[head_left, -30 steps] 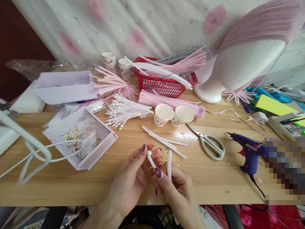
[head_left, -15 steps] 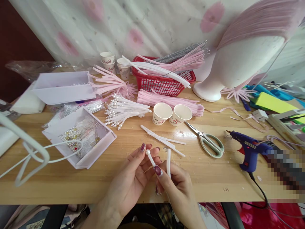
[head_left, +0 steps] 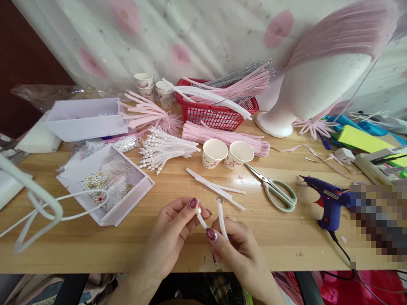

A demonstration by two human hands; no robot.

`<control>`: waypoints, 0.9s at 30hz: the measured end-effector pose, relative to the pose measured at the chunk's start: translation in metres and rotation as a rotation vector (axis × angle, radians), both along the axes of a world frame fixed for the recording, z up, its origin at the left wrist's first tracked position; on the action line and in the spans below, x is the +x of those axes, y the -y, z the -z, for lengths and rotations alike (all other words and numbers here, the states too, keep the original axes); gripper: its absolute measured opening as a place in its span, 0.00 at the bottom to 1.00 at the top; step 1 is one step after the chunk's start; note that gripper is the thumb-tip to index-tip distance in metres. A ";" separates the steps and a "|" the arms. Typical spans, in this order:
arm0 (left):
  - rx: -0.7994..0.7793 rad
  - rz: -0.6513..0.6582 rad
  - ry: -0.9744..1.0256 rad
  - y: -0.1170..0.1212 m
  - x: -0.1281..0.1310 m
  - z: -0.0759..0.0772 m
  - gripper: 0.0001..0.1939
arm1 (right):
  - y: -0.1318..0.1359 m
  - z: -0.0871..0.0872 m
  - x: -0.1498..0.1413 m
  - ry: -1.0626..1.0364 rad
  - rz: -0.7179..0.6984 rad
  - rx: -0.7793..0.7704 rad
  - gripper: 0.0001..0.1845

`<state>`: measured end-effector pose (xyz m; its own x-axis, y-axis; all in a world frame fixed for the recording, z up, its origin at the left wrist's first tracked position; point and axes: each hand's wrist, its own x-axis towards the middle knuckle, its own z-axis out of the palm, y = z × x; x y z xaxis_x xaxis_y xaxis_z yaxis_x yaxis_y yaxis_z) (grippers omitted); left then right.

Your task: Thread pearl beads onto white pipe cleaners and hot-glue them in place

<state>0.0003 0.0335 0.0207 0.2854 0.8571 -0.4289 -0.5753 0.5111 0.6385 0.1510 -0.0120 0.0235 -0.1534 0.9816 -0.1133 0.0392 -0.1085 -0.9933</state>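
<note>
In the head view my right hand (head_left: 239, 248) is closed around white pipe cleaners; one length (head_left: 223, 222) stands up past the fingers. A short end (head_left: 202, 221) sticks out beyond the right thumb toward the left, tipped with a pearl bead (head_left: 199, 210). My left hand (head_left: 173, 233) pinches at this bead with thumb and fingertips. Beyond the hands a few loose white pipe cleaners (head_left: 216, 187) lie on the table. A pile of pearl-tipped white stems (head_left: 168, 148) rests farther back on the left.
Scissors (head_left: 275, 188) and a blue glue gun (head_left: 329, 201) with its cord lie right. Two paper cups (head_left: 214, 154) stand behind the loose stems. A bead box (head_left: 111, 182) is at left. Behind are a red basket (head_left: 210, 116) and a white mannequin head (head_left: 321, 80).
My left thumb and fingers have closed in on the pearl bead, which sits slightly lower. The upright stem in my right hand leans more to the left.
</note>
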 end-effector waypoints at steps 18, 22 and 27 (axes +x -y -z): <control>-0.094 -0.136 0.149 0.012 0.021 0.000 0.16 | 0.002 -0.001 -0.011 -0.017 0.151 0.042 0.23; -0.059 -0.115 0.137 0.013 0.021 -0.001 0.16 | 0.004 0.001 -0.012 -0.037 0.166 0.023 0.24; 0.003 -0.113 0.072 0.013 0.019 0.003 0.16 | 0.005 0.007 -0.012 -0.073 0.231 -0.031 0.23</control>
